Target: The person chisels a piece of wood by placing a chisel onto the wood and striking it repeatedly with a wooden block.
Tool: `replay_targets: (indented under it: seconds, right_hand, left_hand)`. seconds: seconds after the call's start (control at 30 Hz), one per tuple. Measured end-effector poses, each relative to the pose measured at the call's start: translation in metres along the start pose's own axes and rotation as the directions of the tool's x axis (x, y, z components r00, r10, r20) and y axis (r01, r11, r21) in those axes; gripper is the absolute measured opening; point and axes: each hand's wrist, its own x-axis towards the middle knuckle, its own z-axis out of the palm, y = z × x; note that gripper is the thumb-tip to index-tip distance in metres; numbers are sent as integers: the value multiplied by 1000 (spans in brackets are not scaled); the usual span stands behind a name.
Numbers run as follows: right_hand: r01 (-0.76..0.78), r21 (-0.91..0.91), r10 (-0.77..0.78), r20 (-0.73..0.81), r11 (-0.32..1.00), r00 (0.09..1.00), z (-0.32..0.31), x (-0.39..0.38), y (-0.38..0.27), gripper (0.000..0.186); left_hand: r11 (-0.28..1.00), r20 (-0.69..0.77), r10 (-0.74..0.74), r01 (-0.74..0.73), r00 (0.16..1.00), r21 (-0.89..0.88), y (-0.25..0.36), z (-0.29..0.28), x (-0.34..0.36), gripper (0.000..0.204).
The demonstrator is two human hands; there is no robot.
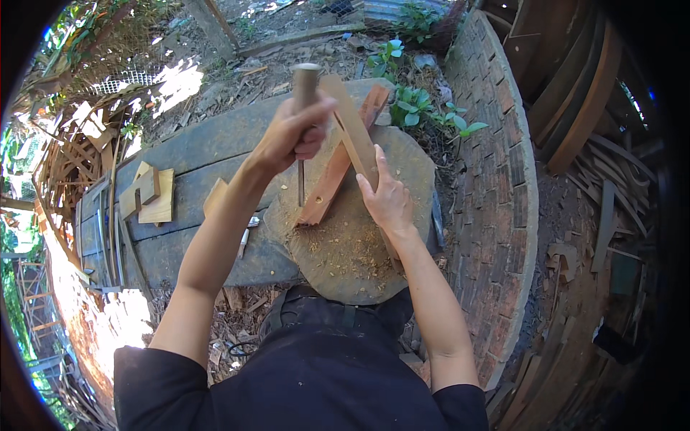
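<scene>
My left hand [293, 135] is wrapped around the handle of a chisel [306, 86], held upright with a metal-capped top. Its narrow blade points down beside a reddish wooden bar [334, 176] with a small round hole near its near end. My right hand [390, 200] grips a pale wooden board [350, 122], thumb on one side and fingers on the other. This board slants across the reddish bar. Both pieces are over a thick round wood block [345, 276] strewn with chips. I cannot tell whether the blade tip touches the block.
The block stands on a dark plank bench [215, 151]. Pale wood pieces [159, 205] and long thin tools [108, 237] lie at the left, with a small white-handled tool [244, 243] nearer. A low brick wall [496, 187] borders the right; leafy plants [413, 108] grow beyond the block.
</scene>
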Motion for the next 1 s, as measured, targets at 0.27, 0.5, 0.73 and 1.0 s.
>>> replay_targets:
  seconds: [0.27,0.5,0.73,1.0]
  right_hand:
    - [-15,8,15,36,1000,999,0,4,-2,70]
    - [11,182,-22,60,983,998,-18,18,11,69]
    - [-101,-11,102,123,995,987,-58,-30,23,71]
    - [-187,59,182,84,981,980,-56,-62,38,73]
  left_hand:
    - [395,-270,283,145,920,907,-44,3,-60,54]
    - [21,-308,174,309,935,951,-115,13,-48,54]
    - [-112,209,89,-199,974,974,-110,14,-24,40]
    - [-160,323,-104,-336,941,928,-81,4,27,42]
